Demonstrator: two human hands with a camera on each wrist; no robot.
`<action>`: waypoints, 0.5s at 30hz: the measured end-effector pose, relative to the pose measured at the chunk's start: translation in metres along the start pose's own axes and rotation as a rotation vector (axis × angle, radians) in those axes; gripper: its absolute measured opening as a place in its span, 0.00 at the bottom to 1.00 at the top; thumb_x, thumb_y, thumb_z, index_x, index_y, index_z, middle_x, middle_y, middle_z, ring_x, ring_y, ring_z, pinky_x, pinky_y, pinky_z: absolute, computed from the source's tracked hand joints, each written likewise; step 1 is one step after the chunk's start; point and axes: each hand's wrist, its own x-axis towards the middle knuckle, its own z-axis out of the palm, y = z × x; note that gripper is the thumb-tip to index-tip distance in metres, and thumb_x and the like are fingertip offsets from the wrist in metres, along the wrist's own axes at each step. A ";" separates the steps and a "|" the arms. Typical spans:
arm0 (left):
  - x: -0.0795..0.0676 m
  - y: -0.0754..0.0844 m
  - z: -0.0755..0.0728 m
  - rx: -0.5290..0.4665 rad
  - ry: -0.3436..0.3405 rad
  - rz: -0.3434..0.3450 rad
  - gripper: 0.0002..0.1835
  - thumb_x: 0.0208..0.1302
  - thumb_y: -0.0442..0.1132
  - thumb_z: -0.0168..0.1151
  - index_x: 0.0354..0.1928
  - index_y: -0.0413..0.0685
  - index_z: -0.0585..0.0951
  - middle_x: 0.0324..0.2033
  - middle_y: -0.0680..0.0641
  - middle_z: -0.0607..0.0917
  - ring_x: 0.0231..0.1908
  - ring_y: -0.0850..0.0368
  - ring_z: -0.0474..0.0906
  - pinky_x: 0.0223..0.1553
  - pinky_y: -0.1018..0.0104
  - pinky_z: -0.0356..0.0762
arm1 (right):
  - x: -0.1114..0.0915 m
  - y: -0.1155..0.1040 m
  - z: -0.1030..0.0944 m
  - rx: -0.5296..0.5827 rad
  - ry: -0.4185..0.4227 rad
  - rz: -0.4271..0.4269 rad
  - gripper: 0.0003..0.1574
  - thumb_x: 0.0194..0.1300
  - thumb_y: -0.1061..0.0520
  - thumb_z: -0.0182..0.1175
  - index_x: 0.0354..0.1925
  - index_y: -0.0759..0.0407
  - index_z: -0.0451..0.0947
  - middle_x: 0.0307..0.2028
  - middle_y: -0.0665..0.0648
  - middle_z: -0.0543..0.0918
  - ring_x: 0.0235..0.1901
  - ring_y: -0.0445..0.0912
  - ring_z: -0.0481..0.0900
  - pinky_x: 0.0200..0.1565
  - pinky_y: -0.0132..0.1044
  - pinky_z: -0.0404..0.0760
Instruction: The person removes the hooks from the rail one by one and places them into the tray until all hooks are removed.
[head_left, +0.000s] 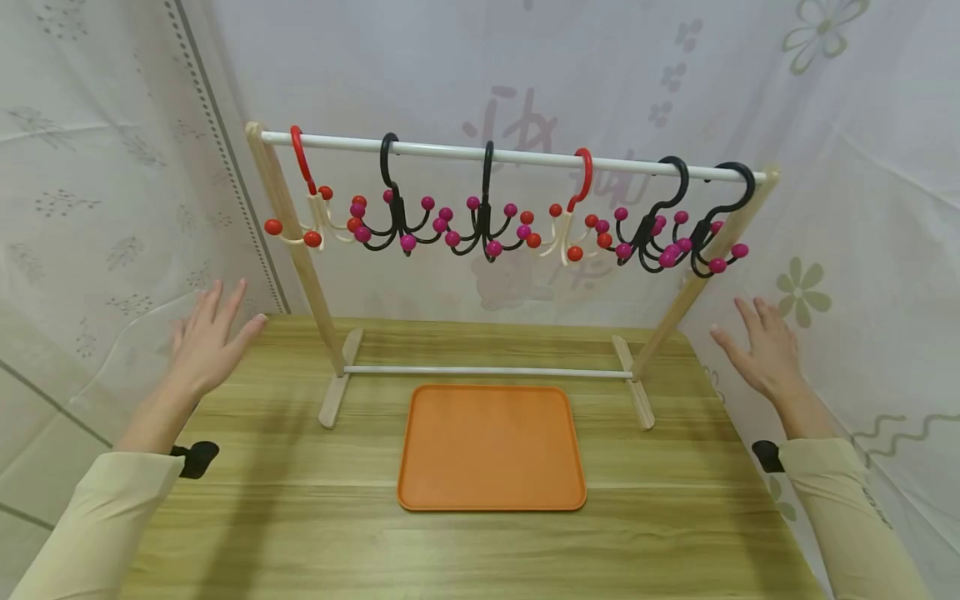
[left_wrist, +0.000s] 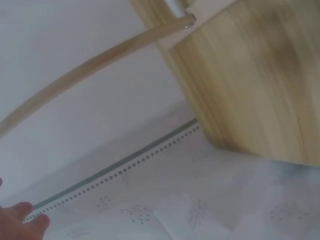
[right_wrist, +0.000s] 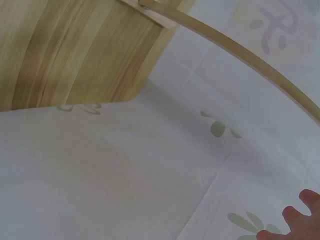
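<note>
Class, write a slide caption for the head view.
Left hand and right hand flank a rack of six hangers, an orange tray on the table.

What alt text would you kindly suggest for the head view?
Six ball-tipped claw hangers, four black and two red-and-cream, hang from the white upper rod of a wooden-framed rack. An orange tray lies before it on a wood-grain table; a person's left hand and right hand are held open at either side.
</note>
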 end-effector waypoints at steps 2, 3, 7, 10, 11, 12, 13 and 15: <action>0.001 0.001 -0.002 -0.059 0.012 0.007 0.32 0.69 0.50 0.35 0.68 0.50 0.38 0.65 0.36 0.33 0.61 0.35 0.25 0.51 0.35 0.21 | 0.001 0.000 0.000 0.032 0.014 -0.005 0.41 0.65 0.42 0.43 0.65 0.65 0.47 0.63 0.73 0.44 0.61 0.66 0.37 0.55 0.63 0.33; 0.001 0.002 -0.003 -0.100 0.017 0.012 0.31 0.69 0.49 0.35 0.68 0.48 0.38 0.65 0.35 0.33 0.61 0.35 0.26 0.51 0.34 0.22 | 0.001 0.000 0.000 0.053 0.019 -0.007 0.40 0.65 0.43 0.43 0.65 0.66 0.46 0.63 0.74 0.45 0.61 0.67 0.37 0.55 0.62 0.34; 0.003 0.006 -0.007 -0.271 0.033 0.008 0.30 0.70 0.47 0.34 0.68 0.47 0.38 0.65 0.35 0.35 0.61 0.36 0.28 0.52 0.34 0.27 | 0.003 -0.003 -0.001 0.156 0.043 -0.005 0.38 0.67 0.48 0.42 0.64 0.69 0.46 0.62 0.76 0.46 0.61 0.67 0.38 0.56 0.61 0.35; 0.005 0.010 -0.011 -0.373 0.052 -0.022 0.31 0.69 0.47 0.35 0.68 0.47 0.39 0.65 0.35 0.37 0.62 0.37 0.30 0.53 0.35 0.31 | 0.005 -0.007 -0.002 0.240 0.077 0.003 0.36 0.67 0.50 0.42 0.64 0.71 0.47 0.61 0.76 0.48 0.61 0.66 0.41 0.58 0.59 0.37; 0.006 0.012 -0.011 -0.397 0.061 -0.031 0.31 0.69 0.48 0.35 0.68 0.47 0.39 0.65 0.35 0.38 0.62 0.37 0.32 0.54 0.35 0.32 | 0.005 -0.008 -0.002 0.266 0.088 0.012 0.35 0.68 0.50 0.42 0.64 0.71 0.48 0.61 0.75 0.48 0.61 0.66 0.42 0.58 0.58 0.38; 0.007 0.013 -0.012 -0.416 0.073 -0.043 0.31 0.69 0.48 0.36 0.68 0.46 0.40 0.65 0.36 0.40 0.62 0.38 0.33 0.55 0.36 0.34 | 0.006 -0.009 -0.002 0.293 0.097 0.023 0.35 0.68 0.50 0.41 0.64 0.70 0.48 0.61 0.75 0.49 0.61 0.65 0.42 0.58 0.57 0.39; 0.008 0.015 -0.013 -0.432 0.081 -0.062 0.32 0.69 0.49 0.37 0.68 0.47 0.40 0.65 0.37 0.40 0.63 0.39 0.34 0.55 0.37 0.35 | 0.007 -0.011 -0.003 0.318 0.106 0.040 0.34 0.68 0.50 0.41 0.64 0.69 0.48 0.62 0.74 0.50 0.61 0.64 0.43 0.58 0.57 0.39; 0.009 0.018 -0.015 -0.452 0.101 -0.090 0.32 0.68 0.50 0.38 0.68 0.47 0.42 0.65 0.38 0.41 0.63 0.42 0.37 0.57 0.39 0.37 | 0.007 -0.014 -0.004 0.362 0.118 0.089 0.34 0.68 0.49 0.40 0.65 0.66 0.48 0.62 0.72 0.50 0.62 0.62 0.43 0.58 0.57 0.40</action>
